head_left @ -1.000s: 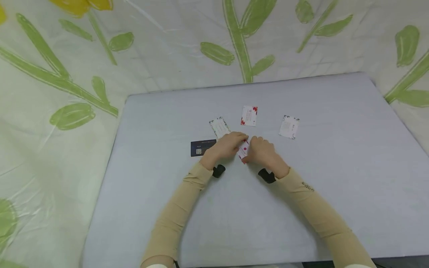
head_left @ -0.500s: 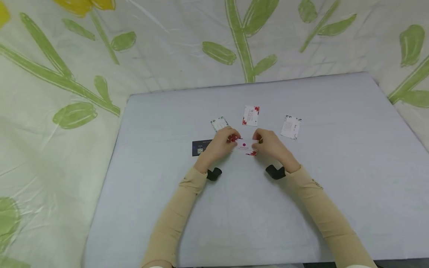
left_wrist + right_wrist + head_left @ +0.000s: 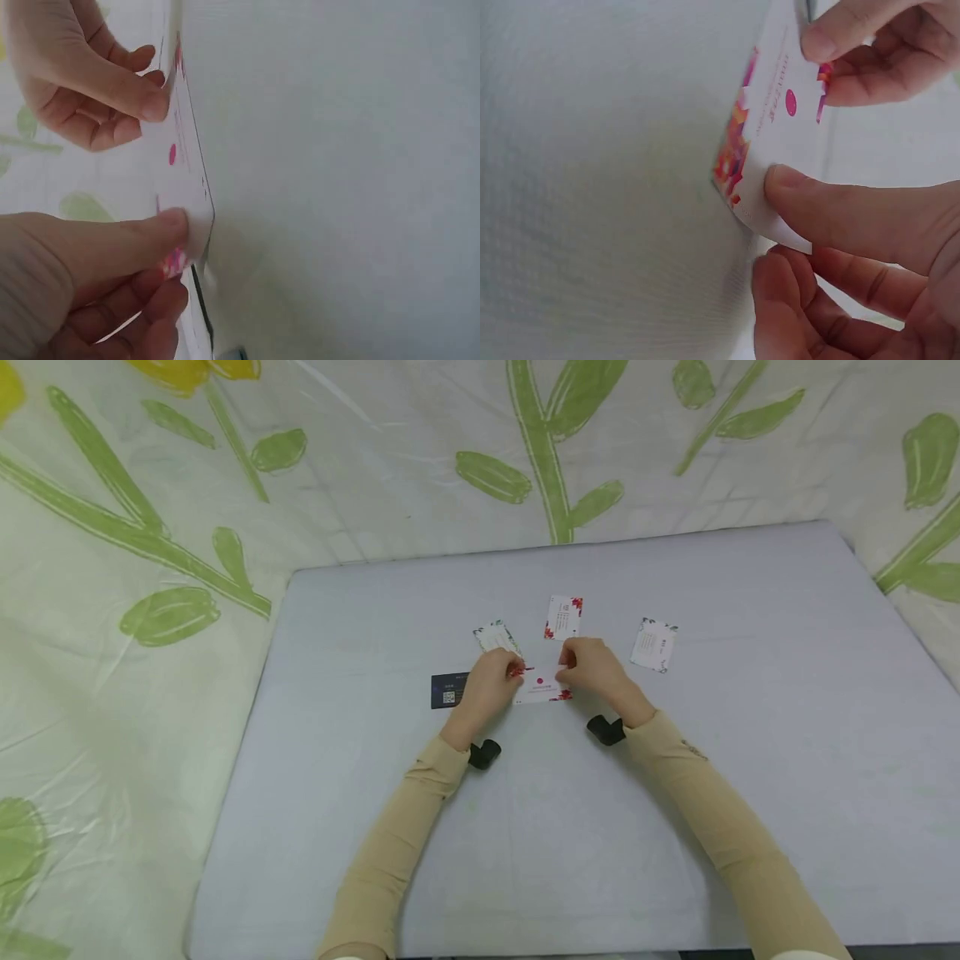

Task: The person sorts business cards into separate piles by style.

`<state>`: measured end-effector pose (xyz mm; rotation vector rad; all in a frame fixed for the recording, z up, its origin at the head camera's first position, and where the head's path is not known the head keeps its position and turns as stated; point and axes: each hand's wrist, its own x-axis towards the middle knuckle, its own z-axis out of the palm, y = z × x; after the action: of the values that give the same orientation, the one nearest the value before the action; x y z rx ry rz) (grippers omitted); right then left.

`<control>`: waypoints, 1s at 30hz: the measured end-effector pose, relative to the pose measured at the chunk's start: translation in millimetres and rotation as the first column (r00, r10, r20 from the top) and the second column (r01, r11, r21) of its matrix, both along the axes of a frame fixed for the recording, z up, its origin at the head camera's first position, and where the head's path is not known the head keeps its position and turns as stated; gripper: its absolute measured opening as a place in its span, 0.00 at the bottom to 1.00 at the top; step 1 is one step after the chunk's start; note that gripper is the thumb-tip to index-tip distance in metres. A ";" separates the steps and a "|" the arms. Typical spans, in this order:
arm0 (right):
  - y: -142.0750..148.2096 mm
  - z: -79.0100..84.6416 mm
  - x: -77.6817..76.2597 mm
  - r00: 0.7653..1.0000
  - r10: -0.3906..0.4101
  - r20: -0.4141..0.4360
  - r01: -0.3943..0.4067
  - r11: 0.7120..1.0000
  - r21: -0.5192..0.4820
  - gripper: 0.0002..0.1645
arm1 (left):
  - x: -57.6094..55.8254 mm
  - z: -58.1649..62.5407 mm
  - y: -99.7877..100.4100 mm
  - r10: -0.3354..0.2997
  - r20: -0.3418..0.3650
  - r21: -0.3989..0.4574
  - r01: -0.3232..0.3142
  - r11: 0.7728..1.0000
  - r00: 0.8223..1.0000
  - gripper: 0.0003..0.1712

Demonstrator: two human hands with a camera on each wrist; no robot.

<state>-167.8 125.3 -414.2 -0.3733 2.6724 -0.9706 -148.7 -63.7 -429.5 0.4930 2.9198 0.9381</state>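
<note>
A white business card (image 3: pixel 540 688) with a pink dot and red floral corners is stretched between both hands at the middle of the table. My left hand (image 3: pixel 489 685) pinches its left end between thumb and fingers, partly covering the flowers there. At the right end, my right hand (image 3: pixel 596 672) pinches the card, thumb on top and fingers beneath. In the right wrist view, the card (image 3: pixel 780 127) bends slightly near the right thumb. Beside the left hand lies a dark card (image 3: pixel 447 691) with a QR code, its right part hidden by that hand.
Behind the hands lie a leaf-bordered white card (image 3: pixel 495 635), a red-flowered white card (image 3: pixel 562 617) and, to the right, another leaf-bordered card (image 3: pixel 654 645). They rest on a pale cloth-covered table (image 3: pixel 750 693). A flower-patterned sheet (image 3: pixel 390 460) hangs beyond the table's far edge.
The pinched card has turned from a steep slant to lying crosswise between the hands. The hands spread apart, then shifted slightly left. The other cards stayed in place.
</note>
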 end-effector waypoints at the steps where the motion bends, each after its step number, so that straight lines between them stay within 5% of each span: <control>1: -1.1 0.2 0.2 1.000 0.003 -0.007 -0.003 1.000 0.020 0.08 | -0.2 0.3 1.4 0.005 -0.008 -0.029 -0.006 1.000 1.000 0.08; 8: -2.5 0.3 -0.1 0.999 0.027 -0.031 -0.024 0.997 0.073 0.08 | -2.3 2.7 6.9 -0.003 -0.062 -0.101 -0.004 0.995 0.998 0.04; 17: 3.8 6.6 -2.7 0.990 0.140 -0.002 -0.138 0.983 0.124 0.06 | -1.4 6.9 7.7 -0.052 -0.021 -0.103 0.050 0.993 0.998 0.05; 25: 29.7 24.4 -58.9 0.937 0.277 -0.215 -0.264 0.960 0.090 0.13 | -21.8 21.1 31.2 0.003 0.027 -0.046 -0.002 0.999 1.000 0.15; 30: 28.5 23.2 -92.3 0.911 0.348 -0.221 -0.304 0.929 0.210 0.25 | -40.7 21.2 59.7 0.083 0.023 -0.136 -0.079 0.988 0.996 0.22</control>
<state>-260.1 153.8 -391.0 -0.9304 2.7594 -0.6208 -189.4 -3.9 -408.3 0.3523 2.9708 0.7417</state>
